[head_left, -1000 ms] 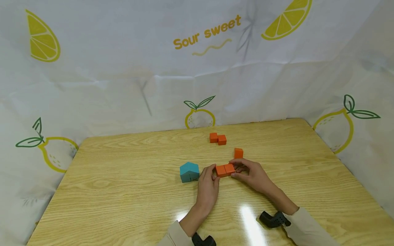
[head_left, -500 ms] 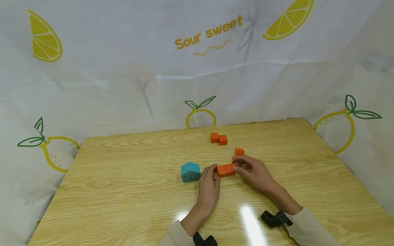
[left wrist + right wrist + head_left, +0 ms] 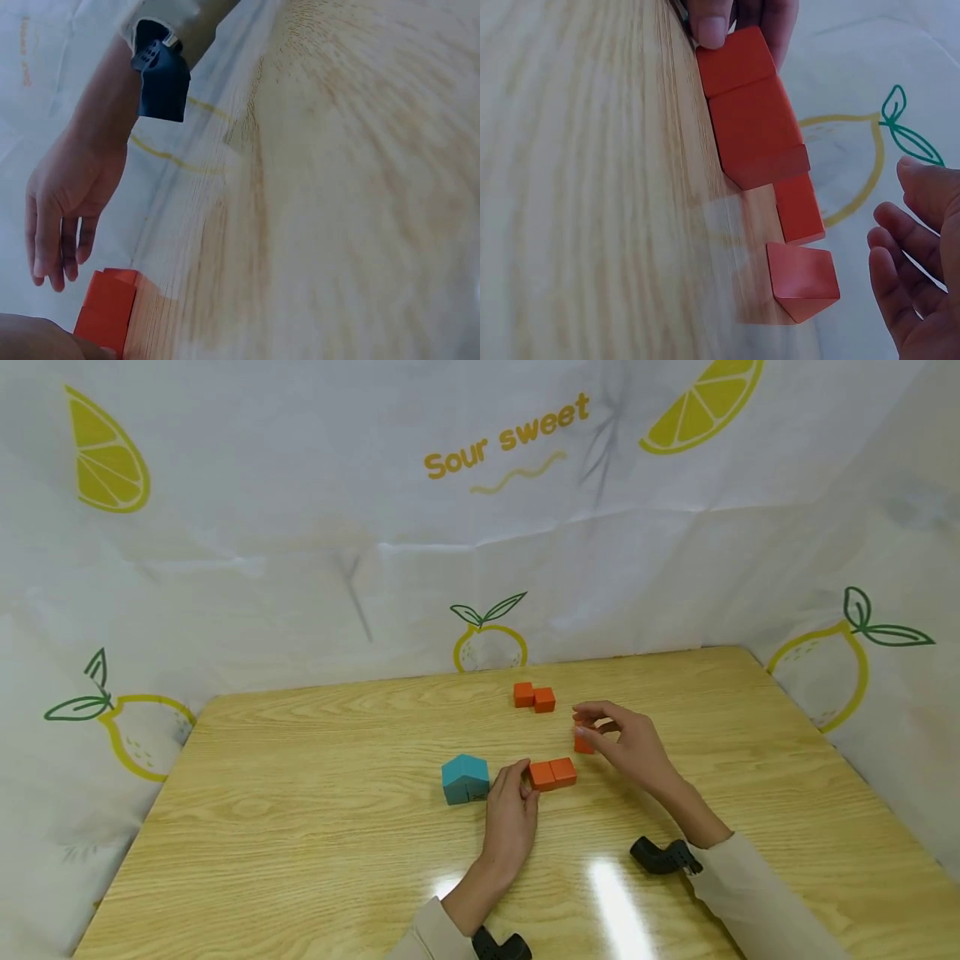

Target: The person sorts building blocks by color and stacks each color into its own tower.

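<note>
Two orange blocks lie end to end on the table, joined in a short row. My left hand holds the row's left end, the thumb on the near side and fingers behind, as the right wrist view shows. Farther back and to the right stands a single orange block, seen with a slanted side in the right wrist view. Over and beside it hovers my right hand, fingers loosely bent and apart from the block, partly covering it in the head view.
Left of my left hand sits a blue house-shaped block stack with a dark mark on its front. Two more orange blocks touch at the back of the wooden table. A printed white cloth hangs around the table's edges.
My right hand has left the right end of the two-block row and moved back to the single orange block. My left hand stays at the row's left end.
</note>
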`<state>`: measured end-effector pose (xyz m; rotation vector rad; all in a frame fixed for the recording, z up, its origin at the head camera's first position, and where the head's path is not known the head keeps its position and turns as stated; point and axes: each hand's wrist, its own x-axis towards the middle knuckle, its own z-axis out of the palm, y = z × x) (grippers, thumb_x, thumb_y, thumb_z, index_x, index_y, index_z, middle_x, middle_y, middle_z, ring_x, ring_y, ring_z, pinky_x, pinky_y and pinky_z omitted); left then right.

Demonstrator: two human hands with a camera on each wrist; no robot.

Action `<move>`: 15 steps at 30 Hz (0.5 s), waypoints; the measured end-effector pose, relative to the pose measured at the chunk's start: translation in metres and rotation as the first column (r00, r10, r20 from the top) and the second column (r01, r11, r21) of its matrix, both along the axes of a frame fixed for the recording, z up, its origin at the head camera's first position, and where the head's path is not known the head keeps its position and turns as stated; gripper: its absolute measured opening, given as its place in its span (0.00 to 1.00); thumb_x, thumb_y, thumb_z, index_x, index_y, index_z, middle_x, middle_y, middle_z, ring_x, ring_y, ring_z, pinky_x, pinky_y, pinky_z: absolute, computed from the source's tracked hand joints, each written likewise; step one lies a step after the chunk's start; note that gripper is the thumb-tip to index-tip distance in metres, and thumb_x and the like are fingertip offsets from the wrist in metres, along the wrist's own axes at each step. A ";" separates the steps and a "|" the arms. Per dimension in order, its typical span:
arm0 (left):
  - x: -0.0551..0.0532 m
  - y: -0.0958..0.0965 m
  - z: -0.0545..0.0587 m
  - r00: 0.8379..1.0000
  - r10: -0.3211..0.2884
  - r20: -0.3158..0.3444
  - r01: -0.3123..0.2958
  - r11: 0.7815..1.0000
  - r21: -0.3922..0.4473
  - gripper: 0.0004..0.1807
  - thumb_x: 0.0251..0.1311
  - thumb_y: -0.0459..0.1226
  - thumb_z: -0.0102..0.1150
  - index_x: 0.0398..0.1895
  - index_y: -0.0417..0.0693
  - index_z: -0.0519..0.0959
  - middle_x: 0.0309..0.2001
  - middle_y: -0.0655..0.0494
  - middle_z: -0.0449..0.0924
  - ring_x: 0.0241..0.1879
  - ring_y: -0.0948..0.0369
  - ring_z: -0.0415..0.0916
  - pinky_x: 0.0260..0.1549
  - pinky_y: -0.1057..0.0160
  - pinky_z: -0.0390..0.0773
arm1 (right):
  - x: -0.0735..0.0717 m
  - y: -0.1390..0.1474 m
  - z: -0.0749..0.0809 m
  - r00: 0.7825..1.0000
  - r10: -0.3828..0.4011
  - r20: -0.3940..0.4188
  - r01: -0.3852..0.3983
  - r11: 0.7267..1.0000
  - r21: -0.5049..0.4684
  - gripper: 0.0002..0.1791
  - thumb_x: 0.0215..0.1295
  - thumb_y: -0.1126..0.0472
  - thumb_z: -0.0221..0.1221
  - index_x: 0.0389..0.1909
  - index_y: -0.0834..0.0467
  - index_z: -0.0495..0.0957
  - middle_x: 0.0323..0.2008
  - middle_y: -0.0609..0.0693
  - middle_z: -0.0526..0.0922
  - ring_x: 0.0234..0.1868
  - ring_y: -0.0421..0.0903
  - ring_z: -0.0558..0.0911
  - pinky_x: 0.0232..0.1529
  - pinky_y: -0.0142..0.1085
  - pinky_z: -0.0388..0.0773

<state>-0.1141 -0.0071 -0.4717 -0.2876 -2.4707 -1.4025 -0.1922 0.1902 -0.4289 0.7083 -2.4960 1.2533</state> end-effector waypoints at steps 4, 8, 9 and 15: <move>0.000 0.000 0.000 1.000 0.006 -0.002 -0.006 1.000 -0.006 0.22 0.58 0.23 0.60 0.57 0.32 0.72 0.34 0.52 0.71 0.30 0.64 0.68 0.29 0.70 0.73 | -0.011 -0.004 -0.001 1.000 0.024 0.003 -0.024 1.000 -0.010 0.18 0.62 0.63 0.64 0.53 0.60 0.77 0.45 0.56 0.82 0.45 0.50 0.79 0.42 0.46 0.77; 0.000 0.000 0.000 1.000 0.007 -0.011 -0.007 1.000 -0.004 0.22 0.58 0.23 0.60 0.57 0.32 0.72 0.34 0.52 0.72 0.30 0.64 0.68 0.29 0.69 0.73 | -0.021 -0.005 -0.004 0.999 0.039 0.023 -0.039 0.999 -0.002 0.19 0.63 0.63 0.63 0.55 0.62 0.76 0.48 0.57 0.80 0.48 0.55 0.76 0.46 0.51 0.75; 0.000 0.000 0.000 1.000 0.008 -0.010 -0.008 1.000 -0.004 0.22 0.58 0.23 0.61 0.57 0.32 0.72 0.35 0.52 0.72 0.31 0.64 0.68 0.29 0.69 0.73 | -0.023 -0.005 -0.005 0.999 0.041 0.034 -0.041 0.999 0.001 0.20 0.63 0.62 0.63 0.55 0.63 0.75 0.49 0.57 0.80 0.49 0.55 0.76 0.47 0.52 0.75; 0.000 0.000 -0.001 1.000 0.012 -0.004 -0.012 1.000 -0.003 0.22 0.58 0.23 0.61 0.57 0.32 0.72 0.35 0.53 0.72 0.31 0.64 0.68 0.29 0.70 0.73 | -0.035 -0.007 -0.007 0.995 0.043 0.095 -0.047 0.998 0.040 0.24 0.64 0.59 0.63 0.58 0.64 0.73 0.54 0.58 0.77 0.53 0.56 0.74 0.51 0.53 0.72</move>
